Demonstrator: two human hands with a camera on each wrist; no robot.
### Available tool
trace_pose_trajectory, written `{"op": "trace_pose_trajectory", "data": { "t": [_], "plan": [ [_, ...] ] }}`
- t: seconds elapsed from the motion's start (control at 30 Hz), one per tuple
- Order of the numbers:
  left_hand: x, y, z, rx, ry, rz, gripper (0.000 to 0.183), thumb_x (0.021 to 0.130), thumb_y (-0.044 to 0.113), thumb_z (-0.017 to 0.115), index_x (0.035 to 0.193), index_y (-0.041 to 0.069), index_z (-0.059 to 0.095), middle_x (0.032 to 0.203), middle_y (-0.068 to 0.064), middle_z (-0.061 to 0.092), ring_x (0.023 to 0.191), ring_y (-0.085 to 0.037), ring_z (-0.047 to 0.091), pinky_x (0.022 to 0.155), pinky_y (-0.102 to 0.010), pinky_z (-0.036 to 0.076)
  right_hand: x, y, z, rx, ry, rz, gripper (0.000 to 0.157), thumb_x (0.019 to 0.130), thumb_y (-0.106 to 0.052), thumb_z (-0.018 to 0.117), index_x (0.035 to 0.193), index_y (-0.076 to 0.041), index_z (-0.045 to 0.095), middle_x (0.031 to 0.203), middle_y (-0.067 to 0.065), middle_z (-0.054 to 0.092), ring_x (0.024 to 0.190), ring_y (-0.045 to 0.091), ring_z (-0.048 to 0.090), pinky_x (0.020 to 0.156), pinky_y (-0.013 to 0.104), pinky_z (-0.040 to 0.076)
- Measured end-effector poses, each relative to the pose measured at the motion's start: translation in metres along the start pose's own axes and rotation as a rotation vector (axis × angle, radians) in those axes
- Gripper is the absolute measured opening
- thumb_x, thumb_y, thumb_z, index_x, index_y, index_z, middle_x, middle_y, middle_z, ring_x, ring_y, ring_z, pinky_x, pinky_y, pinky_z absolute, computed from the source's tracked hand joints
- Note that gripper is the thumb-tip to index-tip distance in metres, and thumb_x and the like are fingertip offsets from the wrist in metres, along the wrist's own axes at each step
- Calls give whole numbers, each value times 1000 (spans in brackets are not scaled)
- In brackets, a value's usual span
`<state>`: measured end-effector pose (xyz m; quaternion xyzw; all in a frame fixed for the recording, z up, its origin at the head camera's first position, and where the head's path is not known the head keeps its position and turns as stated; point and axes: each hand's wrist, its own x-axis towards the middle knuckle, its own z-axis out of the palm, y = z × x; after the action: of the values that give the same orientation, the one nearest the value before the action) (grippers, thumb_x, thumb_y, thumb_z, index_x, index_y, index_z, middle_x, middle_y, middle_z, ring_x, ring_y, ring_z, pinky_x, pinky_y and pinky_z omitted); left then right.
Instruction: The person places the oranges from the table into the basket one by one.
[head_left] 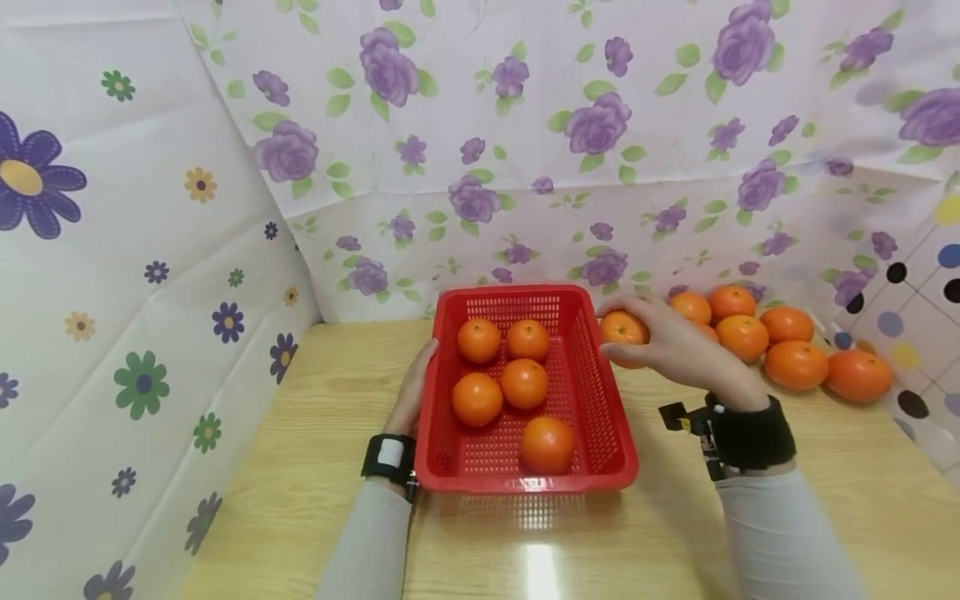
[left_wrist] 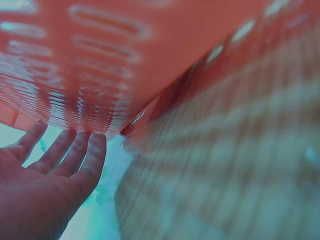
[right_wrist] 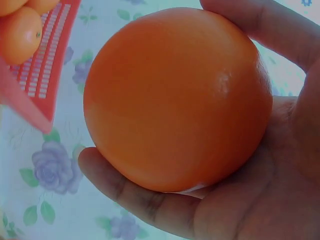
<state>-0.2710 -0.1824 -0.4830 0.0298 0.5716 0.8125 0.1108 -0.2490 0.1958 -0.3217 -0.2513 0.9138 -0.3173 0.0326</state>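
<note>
A red plastic basket (head_left: 525,484) with slotted walls stands on the table, with several oranges (head_left: 524,383) lying apart inside it. My left hand (head_left: 408,398) is at the basket's left side. In the left wrist view its fingers (left_wrist: 94,155) are extended, tips right at the slotted wall. Just outside the basket's right rim, my right hand (head_left: 675,346) grips an orange (head_left: 622,328) between thumb and fingers. That orange (right_wrist: 175,100) fills the middle of the right wrist view, with fingers on two sides of it and the palm behind.
A loose group of oranges (head_left: 797,365) lies on the wooden table (head_left: 330,467) beyond my right hand. Flower-printed cloth (head_left: 480,150) hangs behind the table and along its left side. At the right stands a sheet with coloured dots (head_left: 911,354).
</note>
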Motion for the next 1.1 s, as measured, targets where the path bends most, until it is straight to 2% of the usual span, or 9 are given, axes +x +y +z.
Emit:
{"op": "trace_pose_trajectory", "data": {
  "t": [0.23, 0.43, 0.63, 0.83, 0.97, 1.1],
  "plan": [
    [2, -1, -1, -1, 10, 13, 69, 109, 55, 42, 165, 16, 28, 164, -13, 37, 151, -36, 31, 112, -36, 45, 11, -16, 11, 40, -43, -27, 45, 97, -34, 76, 135, -17, 59, 134, 17, 47, 101, 32, 61, 83, 43, 57],
    [2, -1, -1, -2, 14, 23, 67, 110, 53, 42, 164, 15, 31, 163, -12, 39, 150, -35, 33, 115, -40, 41, 24, -28, 25, -20, -83, -58, 43, 95, -36, 77, 131, -18, 60, 133, 20, 50, 97, 30, 61, 81, 43, 56],
    [2, 1, 1, 0, 19, 18, 64, 111, 52, 40, 164, 17, 31, 163, -11, 40, 150, -32, 35, 116, -39, 40, 33, -41, 37, -51, -138, -43, 43, 94, -35, 78, 130, -19, 61, 121, 15, 51, 89, 27, 58, 74, 37, 51],
    [1, 1, 1, 5, 16, 18, 64, 111, 53, 40, 164, 19, 32, 163, -11, 39, 150, -34, 34, 114, -38, 42, 43, -56, 52, -44, -204, -61, 43, 94, -32, 79, 131, -19, 61, 123, 16, 49, 98, 28, 58, 84, 40, 51],
    [1, 1, 0, 0, 20, 16, 65, 110, 53, 41, 164, 18, 32, 162, -11, 41, 149, -33, 35, 111, -35, 45, 52, -65, 66, -34, -294, -158, 38, 94, -26, 79, 128, -21, 64, 128, 12, 49, 109, 26, 54, 92, 41, 51],
    [2, 0, -1, -9, 23, 10, 65, 110, 53, 43, 163, 16, 34, 159, -12, 44, 148, -34, 37, 111, -37, 46, 59, -71, 81, -60, -461, -260, 36, 94, -25, 77, 127, -26, 63, 131, 3, 49, 117, 20, 49, 98, 38, 50]
  ]
}}
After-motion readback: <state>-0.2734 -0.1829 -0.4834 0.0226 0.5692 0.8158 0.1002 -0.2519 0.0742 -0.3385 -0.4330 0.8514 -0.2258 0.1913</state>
